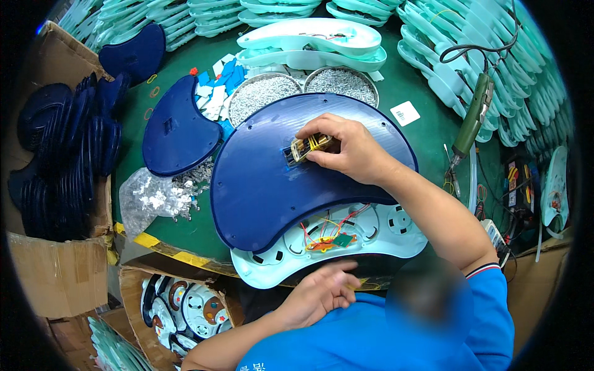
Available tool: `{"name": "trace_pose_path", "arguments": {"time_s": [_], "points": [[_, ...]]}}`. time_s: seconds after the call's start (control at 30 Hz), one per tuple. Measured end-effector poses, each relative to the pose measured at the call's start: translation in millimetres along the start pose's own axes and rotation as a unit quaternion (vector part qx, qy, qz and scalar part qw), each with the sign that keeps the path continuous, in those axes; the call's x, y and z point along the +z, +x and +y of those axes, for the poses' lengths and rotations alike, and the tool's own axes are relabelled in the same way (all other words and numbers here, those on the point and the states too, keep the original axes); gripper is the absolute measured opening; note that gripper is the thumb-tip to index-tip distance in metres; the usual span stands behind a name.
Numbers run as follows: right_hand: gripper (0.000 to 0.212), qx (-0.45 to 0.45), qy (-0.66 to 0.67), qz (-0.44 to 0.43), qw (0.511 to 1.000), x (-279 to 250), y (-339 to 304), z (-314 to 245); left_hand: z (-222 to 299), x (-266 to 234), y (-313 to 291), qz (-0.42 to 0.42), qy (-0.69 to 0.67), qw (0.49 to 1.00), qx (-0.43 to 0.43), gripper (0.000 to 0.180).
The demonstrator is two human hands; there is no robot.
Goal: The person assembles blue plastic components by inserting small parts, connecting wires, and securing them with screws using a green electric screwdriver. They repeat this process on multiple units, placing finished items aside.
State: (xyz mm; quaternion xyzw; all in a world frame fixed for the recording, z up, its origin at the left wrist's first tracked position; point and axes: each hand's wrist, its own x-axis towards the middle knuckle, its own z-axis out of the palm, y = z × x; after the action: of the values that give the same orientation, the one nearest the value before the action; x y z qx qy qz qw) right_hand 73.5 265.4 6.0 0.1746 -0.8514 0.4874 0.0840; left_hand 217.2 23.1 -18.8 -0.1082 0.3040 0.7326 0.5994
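Note:
My right hand [349, 148] pinches a small gold-and-black block wrapped in yellow bands [309, 146]. The block is at a small rectangular opening in a dark blue kidney-shaped panel [266, 179]; whether it touches the panel I cannot tell. Under that panel, and sticking out on the near side, is a pale mint-green plastic shell [396, 244]. Inside the shell show a small orange-and-green circuit board [331, 242] and red and yellow wires. Slightly blurred, my left hand [322, 287] is empty with its fingers apart, just in front of the shell's near edge.
Behind the panel stand two round trays of screws [263, 96] beside blue and white pieces [223, 83]. A second blue panel [176, 133] and a bag of small white parts [148, 195] lie left. Green electric screwdriver [473, 117] hangs right. Stacked mint shells [451, 62] line the back.

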Motion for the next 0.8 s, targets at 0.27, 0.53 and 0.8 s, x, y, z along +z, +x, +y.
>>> {"name": "trace_pose_path", "arguments": {"time_s": [0.27, 0.53, 0.8], "points": [[0.037, -0.024, -0.001, -0.008, 1.000, -6, 0, 7, 0, -6, 8, 0.085, -0.132, 0.984, 0.089, 0.047], [0.036, -0.038, 0.003, 0.014, 0.999, -3, -1, 10, 2, 1, 7, 0.040, -0.125, 0.987, 0.090, 0.044], [0.036, -0.030, -0.003, 0.000, 1.000, -5, 0, 7, 0, 1, 6, 0.016, -0.176, 0.981, 0.077, 0.046]]}}
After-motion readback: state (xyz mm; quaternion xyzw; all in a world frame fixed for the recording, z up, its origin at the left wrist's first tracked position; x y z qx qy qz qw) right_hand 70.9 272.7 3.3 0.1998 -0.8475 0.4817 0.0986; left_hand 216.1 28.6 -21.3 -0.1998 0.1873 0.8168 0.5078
